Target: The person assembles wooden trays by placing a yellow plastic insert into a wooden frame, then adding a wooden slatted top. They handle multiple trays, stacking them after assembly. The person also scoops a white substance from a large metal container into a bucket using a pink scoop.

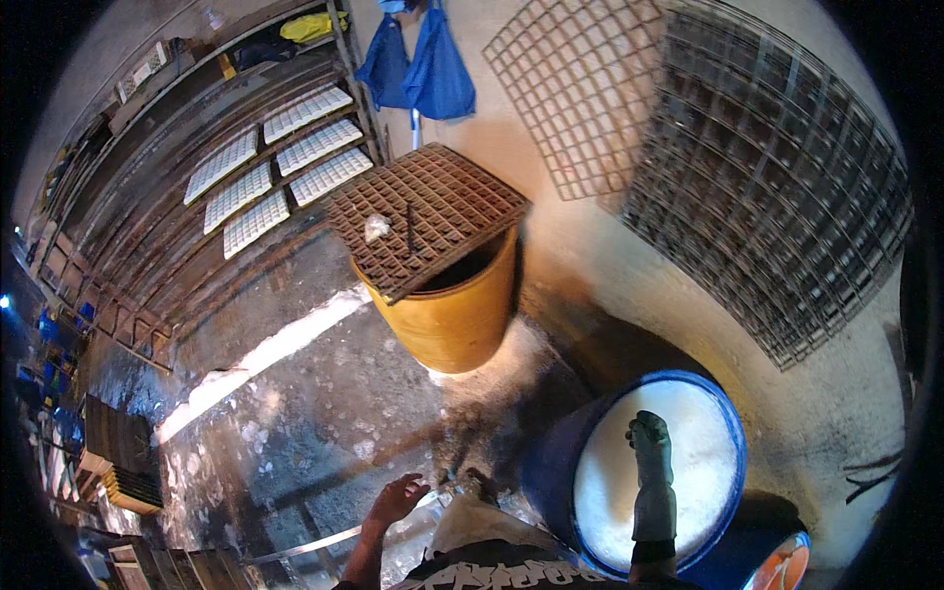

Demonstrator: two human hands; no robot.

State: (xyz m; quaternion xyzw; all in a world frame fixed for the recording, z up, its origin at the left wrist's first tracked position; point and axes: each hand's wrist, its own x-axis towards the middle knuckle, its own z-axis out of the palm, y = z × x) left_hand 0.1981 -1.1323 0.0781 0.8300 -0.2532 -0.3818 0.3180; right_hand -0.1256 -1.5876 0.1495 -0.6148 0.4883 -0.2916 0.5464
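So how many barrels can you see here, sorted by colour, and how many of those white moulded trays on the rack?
Orange barrels: 1, the orange barrel under a brown grid.
Blue barrels: 1, the blue barrel full of white liquid, with the gloved right hand over it.
White trays: 6, the white trays on the rack.
Total: 8.

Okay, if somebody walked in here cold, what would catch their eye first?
Probably the orange barrel in the middle, topped by a rusty brown grid tray with a pale lump on it. Next, the blue drum at lower right, full of something white, with the gloved right hand over it; the bare left hand hangs open above the wet floor. Wire mesh panels lean on the right wall.
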